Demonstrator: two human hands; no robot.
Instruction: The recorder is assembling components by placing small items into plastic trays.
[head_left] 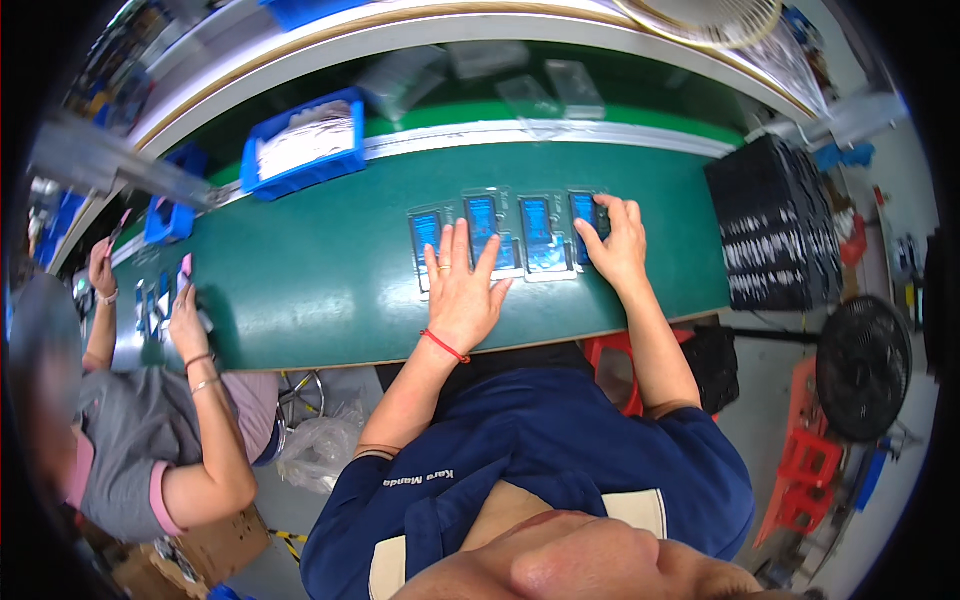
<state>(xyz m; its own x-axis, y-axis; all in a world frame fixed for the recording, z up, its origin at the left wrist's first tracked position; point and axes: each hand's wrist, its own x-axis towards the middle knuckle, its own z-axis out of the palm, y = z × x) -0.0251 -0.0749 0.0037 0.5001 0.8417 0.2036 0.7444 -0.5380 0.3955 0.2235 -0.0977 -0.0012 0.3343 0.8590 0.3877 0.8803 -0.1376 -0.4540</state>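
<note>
On the green table (330, 270) lie several clear plastic blister packs in a row, each with a flat blue-and-black rectangular piece inside. My left hand (462, 295) lies flat with fingers spread over the two left packs, the leftmost one (426, 228) and the one beside it (481, 212), partly hiding both. A third pack (536, 222) rests between my hands, untouched. At the row's right end my right hand (622, 248) is closed around a fourth blister pack (583, 212), thumb on its near side and fingertips on its far right edge.
A tall stack of black trays (765, 225) stands at the table's right end. A blue bin (305, 145) with pale pieces sits at the back left. Empty clear packs (575, 90) lie behind the table's rail. To the left, another person's hand (187, 322) handles small parts. A black fan (865, 368) stands right.
</note>
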